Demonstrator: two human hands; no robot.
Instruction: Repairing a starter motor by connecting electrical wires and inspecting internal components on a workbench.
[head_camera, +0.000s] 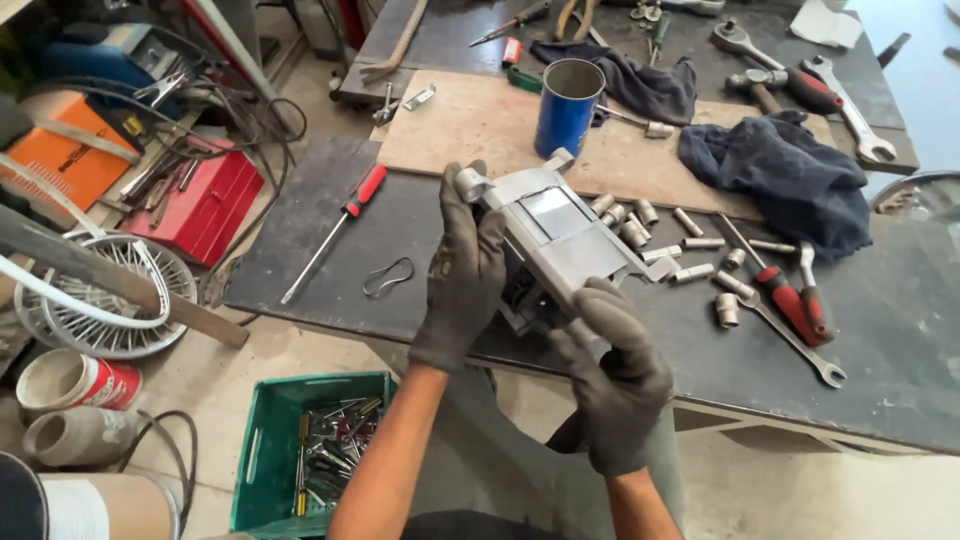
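Observation:
Both of my hands wear dark grey gloves and hold a grey metal part (555, 232) with flat plates and round lugs above the front edge of the dark workbench (900, 330). My left hand (464, 272) grips its left side, fingers wrapped near the top lug. My right hand (615, 375) clasps its lower end from below. The underside of the part is hidden.
On the bench lie several sockets (640, 225), a red-handled screwdriver (335, 228), a blue can (567, 105), dark rags (790, 175), wrenches (850, 110), red-handled tools (795, 300). A green crate of tools (270, 450) sits on the floor, with a red toolbox (205, 205) and a wire fan guard (105, 290) to the left.

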